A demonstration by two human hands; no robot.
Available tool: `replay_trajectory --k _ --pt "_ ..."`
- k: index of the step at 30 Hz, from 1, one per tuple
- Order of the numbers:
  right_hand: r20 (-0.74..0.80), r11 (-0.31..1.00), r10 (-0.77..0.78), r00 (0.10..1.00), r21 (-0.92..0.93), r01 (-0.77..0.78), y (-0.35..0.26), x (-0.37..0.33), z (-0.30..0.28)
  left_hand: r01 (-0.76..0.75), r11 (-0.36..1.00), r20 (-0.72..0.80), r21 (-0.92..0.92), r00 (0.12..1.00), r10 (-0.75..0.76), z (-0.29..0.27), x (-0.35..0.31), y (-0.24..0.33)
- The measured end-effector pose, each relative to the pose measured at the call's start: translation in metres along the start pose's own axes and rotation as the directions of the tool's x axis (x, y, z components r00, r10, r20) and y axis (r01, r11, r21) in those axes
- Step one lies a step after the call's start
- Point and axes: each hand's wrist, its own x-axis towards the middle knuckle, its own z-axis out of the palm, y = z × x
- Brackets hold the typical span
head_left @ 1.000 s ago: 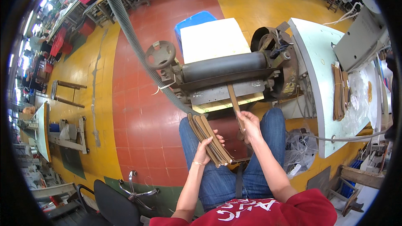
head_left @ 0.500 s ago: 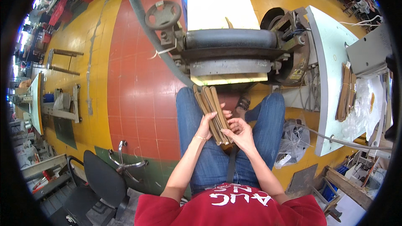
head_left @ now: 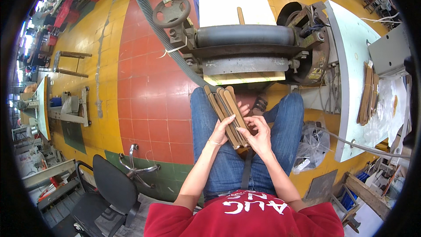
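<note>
A bundle of several long brown strips with rounded ends (head_left: 229,105) lies slanted over my lap, some edges showing dark. My left hand (head_left: 221,132) is closed around it, thumb on top and fingertips showing past the far right edge. At the bundle's lower right, my right hand (head_left: 258,135) is closed on the strips, thumb laid across them and fingers bent. Beyond my knees stands a machine with a dark roller (head_left: 245,37). One brown strip (head_left: 240,15) sticks out behind the roller onto a white board (head_left: 217,8).
A handwheel (head_left: 171,12) and a grey ribbed hose (head_left: 147,11) are at the machine's left. On the right, a pale table (head_left: 346,61) bears more brown strips (head_left: 367,94) and clear plastic. A plastic bag (head_left: 311,145) lies by my right knee; a black chair (head_left: 109,184) stands at lower left.
The strip behind the roller has come farther out onto the white board. My right fingers have shifted along the bundle's edge, and the strips have fanned slightly. The whole view has moved a little.
</note>
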Motion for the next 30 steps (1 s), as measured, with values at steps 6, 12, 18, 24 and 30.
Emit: replay_trajectory --k 6,12,18,24,30 --pt "-0.042 0.996 0.012 0.999 0.084 -0.008 0.005 0.002 0.0 -0.001 1.0 -0.006 -0.017 1.0 0.001 0.005 0.0 0.002" --pt "0.118 0.949 0.166 0.979 0.25 -0.191 0.014 0.01 -0.004 -0.017 0.993 -0.038 0.113 0.999 0.022 0.009 -0.001 0.008" --pt "0.031 0.963 0.116 0.993 0.242 -0.12 0.016 0.011 0.001 -0.001 0.995 -0.019 0.1 1.0 0.003 0.014 0.001 0.009" --pt "-0.048 0.835 0.283 0.958 0.503 -0.221 0.016 0.018 -0.003 -0.013 1.0 -0.153 -0.002 0.988 0.013 0.013 0.001 0.012" --pt "0.028 0.661 0.438 0.899 0.668 -0.343 0.03 0.066 -0.013 -0.083 0.996 -0.158 -0.021 0.984 0.079 0.003 -0.004 0.021"
